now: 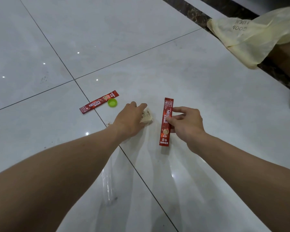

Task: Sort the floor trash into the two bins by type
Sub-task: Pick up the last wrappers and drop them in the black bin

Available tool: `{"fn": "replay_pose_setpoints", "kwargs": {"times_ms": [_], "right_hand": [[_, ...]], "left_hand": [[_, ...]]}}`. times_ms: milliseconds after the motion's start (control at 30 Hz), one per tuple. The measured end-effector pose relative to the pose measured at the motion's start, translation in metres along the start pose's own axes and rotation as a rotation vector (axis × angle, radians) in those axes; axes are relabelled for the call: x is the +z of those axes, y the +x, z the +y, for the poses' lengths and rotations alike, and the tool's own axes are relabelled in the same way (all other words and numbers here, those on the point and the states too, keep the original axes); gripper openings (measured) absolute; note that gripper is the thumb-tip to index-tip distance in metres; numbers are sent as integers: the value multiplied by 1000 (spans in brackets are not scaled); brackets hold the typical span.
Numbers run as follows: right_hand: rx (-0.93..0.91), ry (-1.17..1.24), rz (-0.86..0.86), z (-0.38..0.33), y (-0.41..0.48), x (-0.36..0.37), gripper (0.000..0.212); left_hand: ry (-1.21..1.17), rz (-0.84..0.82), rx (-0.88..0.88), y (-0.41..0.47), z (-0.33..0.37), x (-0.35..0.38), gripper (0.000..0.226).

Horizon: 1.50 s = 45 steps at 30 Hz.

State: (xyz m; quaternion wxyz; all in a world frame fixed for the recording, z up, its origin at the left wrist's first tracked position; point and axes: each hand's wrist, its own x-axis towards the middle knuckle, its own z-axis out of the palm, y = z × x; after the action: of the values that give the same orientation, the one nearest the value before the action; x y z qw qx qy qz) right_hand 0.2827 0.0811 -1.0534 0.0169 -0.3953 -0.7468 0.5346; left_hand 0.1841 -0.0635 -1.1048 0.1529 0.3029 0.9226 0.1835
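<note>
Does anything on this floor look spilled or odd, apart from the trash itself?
Yes. Brown crumbs lie by the tile joint beside the left hand, like a small spill. Dark smudges show farther up and left. The yellow bag at upper right lies slack and crumpled.

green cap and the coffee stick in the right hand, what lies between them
The left hand, gripping a crumpled wrapper on the floor; the head view shows it.

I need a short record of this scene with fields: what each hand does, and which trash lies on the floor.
left hand: grips beige wrapper on the floor
right hand: pinches red Nescafe sachet
loose on floor: second Nescafe sachet; green bottle cap beside it
far right: yellow plastic bag
</note>
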Motion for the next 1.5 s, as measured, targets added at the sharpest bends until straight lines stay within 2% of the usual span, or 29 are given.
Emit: {"fn": "replay_pose_setpoints", "kwargs": {"times_ms": [400,667,1100,1333,1433,1500], "right_hand": [[-16,53,126,-10,-22,-40,32],[-62,56,240,-13,-51,-108,31],[-164,40,516,22,-121,-294,37],[-213,64,658,62,-176,-417,24],[-203,85,697,78,-210,-466,38],[-197,102,737,91,-233,-499,40]], "left_hand": [[-78,108,125,-8,46,-28,64],[-192,185,211,-21,113,-36,62],[-253,228,514,-66,309,-26,62],[-222,245,628,-101,434,-11,61],[-253,241,685,-123,496,0,61],[-271,228,722,-142,538,10,60]]}}
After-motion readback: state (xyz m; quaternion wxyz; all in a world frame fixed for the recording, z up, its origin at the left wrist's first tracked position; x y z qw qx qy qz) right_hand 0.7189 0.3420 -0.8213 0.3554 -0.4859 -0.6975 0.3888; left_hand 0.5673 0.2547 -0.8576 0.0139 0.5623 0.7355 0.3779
